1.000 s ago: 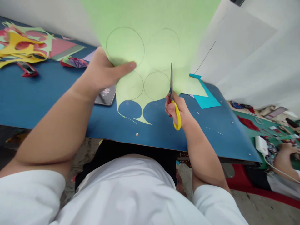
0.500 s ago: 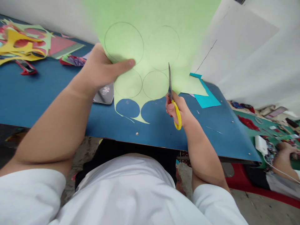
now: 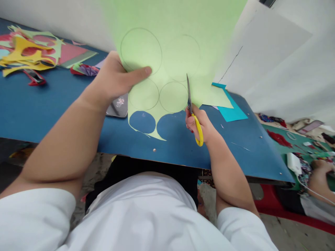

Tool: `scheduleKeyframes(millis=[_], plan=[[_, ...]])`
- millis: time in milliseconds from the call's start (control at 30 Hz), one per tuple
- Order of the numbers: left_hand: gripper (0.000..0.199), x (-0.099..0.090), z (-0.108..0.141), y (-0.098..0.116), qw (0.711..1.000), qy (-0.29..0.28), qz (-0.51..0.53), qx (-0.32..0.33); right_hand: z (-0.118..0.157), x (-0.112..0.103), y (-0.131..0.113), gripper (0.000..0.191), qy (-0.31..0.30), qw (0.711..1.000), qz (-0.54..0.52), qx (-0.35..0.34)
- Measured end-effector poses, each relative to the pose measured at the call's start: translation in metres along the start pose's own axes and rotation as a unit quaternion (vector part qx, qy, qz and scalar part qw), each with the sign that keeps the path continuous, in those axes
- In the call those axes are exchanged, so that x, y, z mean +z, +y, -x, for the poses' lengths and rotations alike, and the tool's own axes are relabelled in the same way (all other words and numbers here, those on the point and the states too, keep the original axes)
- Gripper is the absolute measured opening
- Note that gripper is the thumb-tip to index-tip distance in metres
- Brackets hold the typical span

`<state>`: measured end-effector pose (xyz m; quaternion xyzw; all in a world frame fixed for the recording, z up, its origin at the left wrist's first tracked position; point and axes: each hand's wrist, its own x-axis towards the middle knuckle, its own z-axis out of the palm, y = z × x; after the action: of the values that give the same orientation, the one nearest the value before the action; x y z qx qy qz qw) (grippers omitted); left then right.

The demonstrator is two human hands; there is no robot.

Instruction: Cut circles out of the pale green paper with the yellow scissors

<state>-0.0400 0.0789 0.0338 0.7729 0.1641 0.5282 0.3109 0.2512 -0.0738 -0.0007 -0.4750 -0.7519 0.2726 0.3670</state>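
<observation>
A large light-green sheet of paper (image 3: pixel 180 21) stands raised in front of me, with several circles drawn on it in pencil. Two round openings are cut along its lower edge, and thin strips hang there. My left hand (image 3: pixel 117 75) grips the sheet's left side, thumb on the front and fingers hidden behind. Wrapped around the yellow handles of a pair of scissors (image 3: pixel 198 129) is my right hand (image 3: pixel 201 122). The blades point upward at the right of the lower right circle, overlapping the sheet in view; whether they are cutting into it I cannot tell.
On the blue table (image 3: pixel 65 101), a phone (image 3: pixel 119 106) lies partly under the sheet. Yellow paper scraps (image 3: pixel 28 52), a red stapler-like tool (image 3: pixel 35 77) and a folded colourful paper piece (image 3: pixel 85 69) are left. Blue paper (image 3: pixel 234 113) lies right. Another person's arm (image 3: pixel 320 179) shows far right.
The hands and sheet keep nearly the same pose, with the scissors beside the same circle. The whole view has shifted slightly, so the table items appear a little further right and lower.
</observation>
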Motion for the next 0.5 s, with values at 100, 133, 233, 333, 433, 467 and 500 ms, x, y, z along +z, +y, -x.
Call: scheduleKeyframes(millis=[100, 133, 233, 333, 433, 467, 500], plan=[[0.081, -0.0021, -0.0010, -0.0024, 1.000, -0.007, 0.020, -0.007, -0.0003, 0.0004, -0.0008, 0.073, 0.003, 1.000, 0.002, -0.005], [0.079, -0.0025, -0.0011, -0.0030, 0.999, -0.006, 0.030, -0.012, -0.0003, 0.0005, -0.0011, 0.072, 0.003, 1.000, 0.003, -0.005], [0.068, -0.0027, -0.0005, -0.0033, 0.997, 0.008, 0.063, -0.044, 0.0002, 0.0009, -0.0015, 0.071, 0.002, 1.000, -0.004, -0.004], [0.060, -0.0017, 0.0006, -0.0015, 0.995, 0.008, 0.084, -0.061, 0.0006, 0.0012, -0.0012, 0.071, 0.006, 1.000, -0.008, 0.000], [0.056, 0.0000, 0.0018, 0.0015, 0.995, 0.017, 0.077, -0.054, 0.0006, 0.0010, -0.0005, 0.070, 0.005, 1.000, -0.008, 0.000], [0.054, 0.0005, 0.0021, 0.0024, 0.996, 0.022, 0.073, -0.053, 0.0006, 0.0009, -0.0003, 0.070, 0.004, 1.000, -0.008, 0.000], [0.054, 0.0009, 0.0021, 0.0030, 0.996, 0.026, 0.069, -0.054, 0.0006, 0.0007, -0.0001, 0.069, 0.001, 1.000, -0.007, 0.000]])
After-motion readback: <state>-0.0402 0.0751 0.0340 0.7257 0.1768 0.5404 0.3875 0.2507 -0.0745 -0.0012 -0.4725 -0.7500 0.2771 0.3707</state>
